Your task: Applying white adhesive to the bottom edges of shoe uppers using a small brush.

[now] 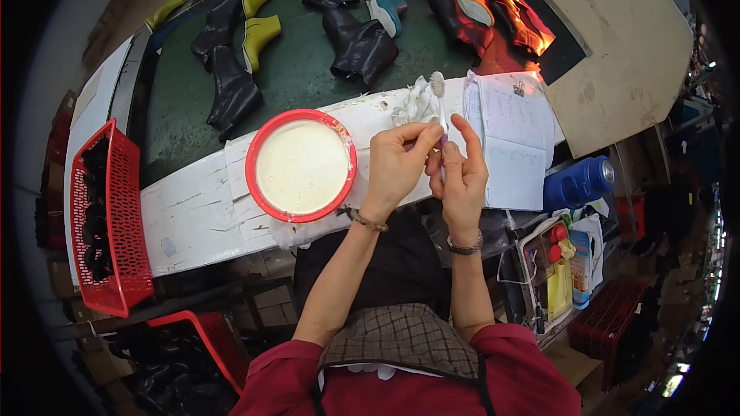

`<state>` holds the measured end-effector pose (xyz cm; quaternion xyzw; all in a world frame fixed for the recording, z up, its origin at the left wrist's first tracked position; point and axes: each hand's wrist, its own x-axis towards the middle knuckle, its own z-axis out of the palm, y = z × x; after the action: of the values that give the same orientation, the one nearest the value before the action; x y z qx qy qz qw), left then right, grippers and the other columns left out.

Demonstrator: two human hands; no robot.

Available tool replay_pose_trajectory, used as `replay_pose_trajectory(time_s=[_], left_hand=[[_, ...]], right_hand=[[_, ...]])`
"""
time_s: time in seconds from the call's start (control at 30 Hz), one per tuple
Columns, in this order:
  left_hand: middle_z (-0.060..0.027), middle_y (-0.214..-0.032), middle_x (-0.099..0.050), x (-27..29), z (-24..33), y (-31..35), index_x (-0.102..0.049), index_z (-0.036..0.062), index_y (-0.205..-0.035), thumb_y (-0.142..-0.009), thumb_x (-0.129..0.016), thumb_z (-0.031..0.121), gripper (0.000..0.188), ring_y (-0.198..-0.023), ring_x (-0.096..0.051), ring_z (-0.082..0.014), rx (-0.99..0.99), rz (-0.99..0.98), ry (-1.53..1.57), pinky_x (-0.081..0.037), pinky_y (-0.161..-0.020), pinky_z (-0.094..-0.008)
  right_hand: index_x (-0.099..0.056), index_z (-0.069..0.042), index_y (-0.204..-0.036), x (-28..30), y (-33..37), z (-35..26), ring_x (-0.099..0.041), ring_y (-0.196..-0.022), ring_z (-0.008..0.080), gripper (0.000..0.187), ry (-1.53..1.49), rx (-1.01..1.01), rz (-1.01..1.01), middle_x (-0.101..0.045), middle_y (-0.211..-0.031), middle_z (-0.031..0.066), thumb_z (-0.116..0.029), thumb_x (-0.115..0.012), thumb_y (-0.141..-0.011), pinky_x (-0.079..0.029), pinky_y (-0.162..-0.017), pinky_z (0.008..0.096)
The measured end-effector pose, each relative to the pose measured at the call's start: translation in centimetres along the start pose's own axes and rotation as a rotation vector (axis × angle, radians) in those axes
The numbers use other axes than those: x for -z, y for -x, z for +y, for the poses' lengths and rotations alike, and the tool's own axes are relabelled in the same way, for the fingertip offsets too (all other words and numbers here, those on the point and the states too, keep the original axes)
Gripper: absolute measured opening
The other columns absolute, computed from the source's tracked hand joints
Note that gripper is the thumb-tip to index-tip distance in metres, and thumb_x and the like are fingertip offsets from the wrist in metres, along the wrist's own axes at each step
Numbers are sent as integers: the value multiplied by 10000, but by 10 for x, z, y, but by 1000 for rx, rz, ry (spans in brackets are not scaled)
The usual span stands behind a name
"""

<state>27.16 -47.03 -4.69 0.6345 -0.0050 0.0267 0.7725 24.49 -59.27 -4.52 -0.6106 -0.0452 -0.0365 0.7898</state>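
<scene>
Bowl (251, 166): red, creamy-white inside | toothbrush (442, 110) right of bowl: white and purple | basket (131, 239) left of bowl: red | apron (401, 335): brown checks

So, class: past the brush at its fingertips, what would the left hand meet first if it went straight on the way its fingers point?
Most likely the right hand, which sits just across the brush from the left hand, though one view leaves depth unclear.

White tabletop (189, 219): red tub (252, 166) at nine o'clock, open notebook (515, 166) at three. Green belt (297, 77) at twelve — dark boots (233, 88).
</scene>
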Motion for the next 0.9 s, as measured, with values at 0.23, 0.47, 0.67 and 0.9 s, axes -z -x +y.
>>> replay_pose_trajectory(time_s=[0.23,0.47,0.67,0.9], left_hand=[[-39,-820,-739,7,16,7,-782,-41,-1048,-988,-738,157,211,-696,-642,-67,-28,-104,74,-513,-602,-233],[-43,-785,-735,9,42,22,-762,-45,-979,-934,-769,123,175,-671,-642,-61,-131,-37,-344,-529,-615,-237],[-18,-742,-706,19,42,10,-753,-43,-941,-929,-772,106,151,-662,-625,-51,-282,189,-145,-510,-608,-223],[-101,-1052,-738,28,60,6,-626,-24,-1279,-915,-775,8,394,-916,-706,-104,-241,69,33,-582,-828,-237]], right_hand=[[-451,-54,-1536,14,6,-11,-339,-431,21,445,-507,-333,-94,-574,-738,41,-250,-480,-1137,-259,-384,179],[-457,-40,-1524,8,15,-11,-322,-416,22,439,-274,-213,-27,-580,-735,44,-253,-473,-1140,-262,-378,185],[-456,-32,-1516,20,18,-17,-332,-422,29,434,-645,-394,-188,-563,-719,33,-242,-482,-1137,-270,-379,187],[-449,-45,-1515,1,32,-21,-353,-429,31,414,-224,-227,-124,-594,-716,41,-198,-484,-1132,-266,-395,191]])
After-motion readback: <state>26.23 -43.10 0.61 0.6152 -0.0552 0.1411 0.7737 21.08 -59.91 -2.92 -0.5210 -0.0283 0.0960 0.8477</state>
